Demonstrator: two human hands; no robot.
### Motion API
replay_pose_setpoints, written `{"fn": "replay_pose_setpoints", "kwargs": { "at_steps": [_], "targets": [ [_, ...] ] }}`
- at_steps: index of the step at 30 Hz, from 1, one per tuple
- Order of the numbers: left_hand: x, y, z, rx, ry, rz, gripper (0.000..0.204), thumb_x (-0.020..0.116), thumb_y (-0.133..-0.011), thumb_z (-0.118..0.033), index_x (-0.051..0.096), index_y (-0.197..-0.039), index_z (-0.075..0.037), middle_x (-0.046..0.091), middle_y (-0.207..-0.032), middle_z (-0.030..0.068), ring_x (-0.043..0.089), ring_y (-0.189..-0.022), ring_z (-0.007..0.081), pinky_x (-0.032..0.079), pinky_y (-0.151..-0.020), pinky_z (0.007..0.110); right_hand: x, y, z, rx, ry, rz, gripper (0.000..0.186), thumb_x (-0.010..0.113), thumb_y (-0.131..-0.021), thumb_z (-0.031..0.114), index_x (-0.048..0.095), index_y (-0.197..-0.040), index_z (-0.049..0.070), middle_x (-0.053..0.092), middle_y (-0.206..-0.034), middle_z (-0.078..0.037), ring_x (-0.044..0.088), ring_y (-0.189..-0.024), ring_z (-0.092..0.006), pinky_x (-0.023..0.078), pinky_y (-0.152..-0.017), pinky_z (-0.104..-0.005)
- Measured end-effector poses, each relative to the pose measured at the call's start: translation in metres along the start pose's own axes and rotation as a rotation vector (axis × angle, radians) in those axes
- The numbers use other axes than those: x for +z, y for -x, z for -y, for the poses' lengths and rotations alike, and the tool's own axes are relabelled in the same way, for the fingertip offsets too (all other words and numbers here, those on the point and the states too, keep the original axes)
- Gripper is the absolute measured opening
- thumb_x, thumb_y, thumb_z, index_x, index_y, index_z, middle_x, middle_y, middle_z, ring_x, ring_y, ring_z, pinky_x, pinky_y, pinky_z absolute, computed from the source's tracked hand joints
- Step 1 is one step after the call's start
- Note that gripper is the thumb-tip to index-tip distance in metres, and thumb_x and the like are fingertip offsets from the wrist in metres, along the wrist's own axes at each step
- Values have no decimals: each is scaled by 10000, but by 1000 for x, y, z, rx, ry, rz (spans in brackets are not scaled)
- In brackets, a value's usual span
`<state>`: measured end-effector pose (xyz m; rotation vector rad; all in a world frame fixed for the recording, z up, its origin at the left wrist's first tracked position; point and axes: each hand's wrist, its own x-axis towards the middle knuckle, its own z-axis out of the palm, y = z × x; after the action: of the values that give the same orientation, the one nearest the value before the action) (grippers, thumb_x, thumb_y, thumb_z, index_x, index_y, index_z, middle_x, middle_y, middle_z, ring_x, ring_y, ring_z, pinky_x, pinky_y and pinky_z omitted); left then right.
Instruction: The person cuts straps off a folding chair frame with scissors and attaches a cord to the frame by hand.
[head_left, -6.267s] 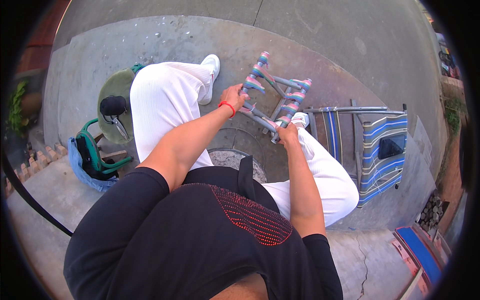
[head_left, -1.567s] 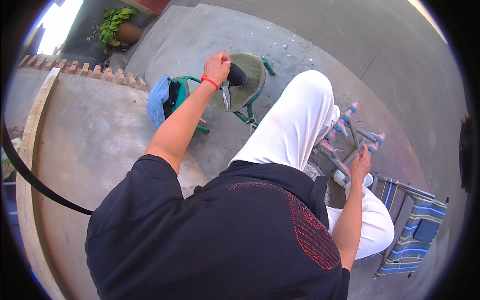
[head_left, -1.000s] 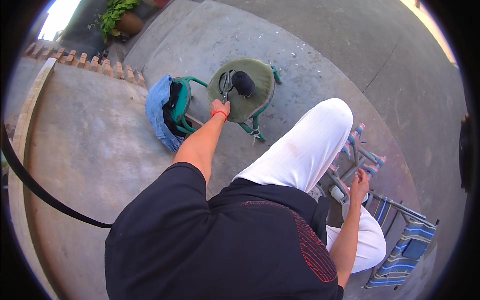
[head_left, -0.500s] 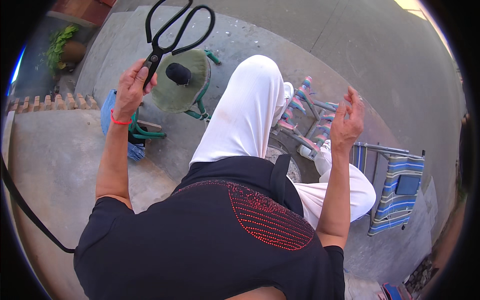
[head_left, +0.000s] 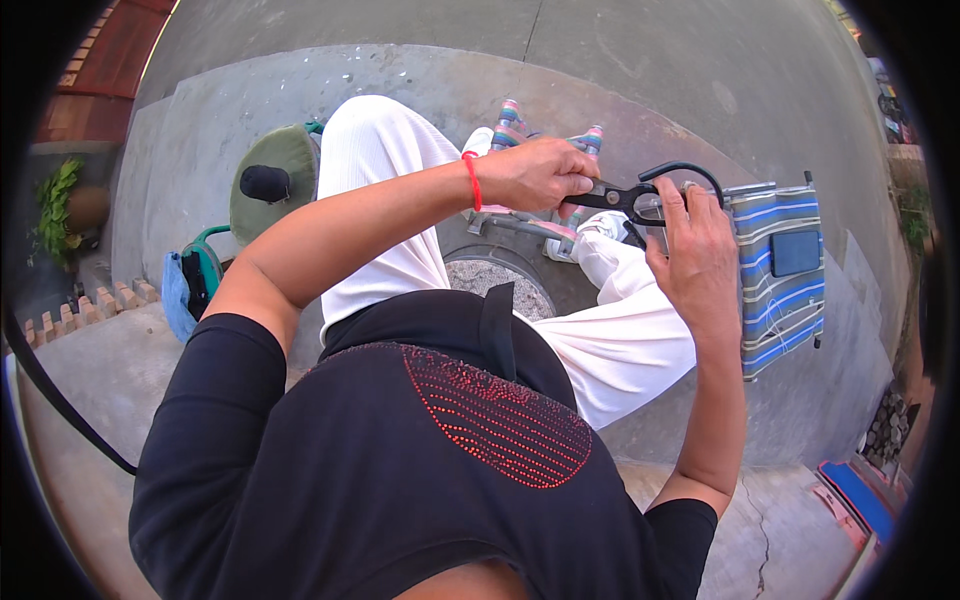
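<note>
A pair of black-handled scissors (head_left: 615, 198) is held sideways between my two hands, over my lower legs. My left hand (head_left: 548, 176), with a red cord on its wrist, is closed on the blade end. At the looped handles is my right hand (head_left: 693, 245), its fingers curled over the loops and its thumb bent below them. The fingers hide part of the loops, and my left hand covers most of the blades. Under the scissors stands a metal frame (head_left: 515, 217) wrapped in striped cloth strips, partly hidden by my left forearm.
On the left, a green padded stool (head_left: 245, 215) bears a black spool (head_left: 264, 184). Beside it are a smaller green-framed seat (head_left: 208, 262) and blue denim cloth (head_left: 178, 300). To the right, a striped folding seat (head_left: 775, 330) carries a dark phone (head_left: 795, 253).
My left hand has swung from the upper left across to the right with the scissors. My right hand, free before, now grips their handles. The view has shifted somewhat.
</note>
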<state>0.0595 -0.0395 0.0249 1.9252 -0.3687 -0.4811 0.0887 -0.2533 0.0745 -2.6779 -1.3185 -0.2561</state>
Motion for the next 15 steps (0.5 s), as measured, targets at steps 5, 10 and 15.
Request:
{"fn": "replay_pose_setpoints", "kwargs": {
  "at_steps": [5,10,15],
  "targets": [
    [-2,-34,69,-124,400,-262,213,466,-848,-184,579,-813,-8,601,-777,67,554,-698,165,446,-608,276,54,38,-28,236,-124,-26,324,675,-598,82,522,-880,36,515,-784,-76,522,-680,-233,435,-601,-339],
    [64,-12,193,-360,-963,-160,135,530,-728,-155,620,-715,-56,597,-833,88,552,-837,253,443,-656,352,91,27,-16,704,-955,-200,289,699,-691,188,461,-744,33,415,-599,17,404,-533,-65,349,-489,-214],
    [104,-4,210,-256,-1350,-140,103,528,-699,-126,620,-711,-80,568,-767,83,532,-787,227,394,-641,329,116,4,10,787,-1267,-151,298,657,-758,272,501,-718,22,452,-578,20,399,-541,-61,343,-489,-208]
  ]
}}
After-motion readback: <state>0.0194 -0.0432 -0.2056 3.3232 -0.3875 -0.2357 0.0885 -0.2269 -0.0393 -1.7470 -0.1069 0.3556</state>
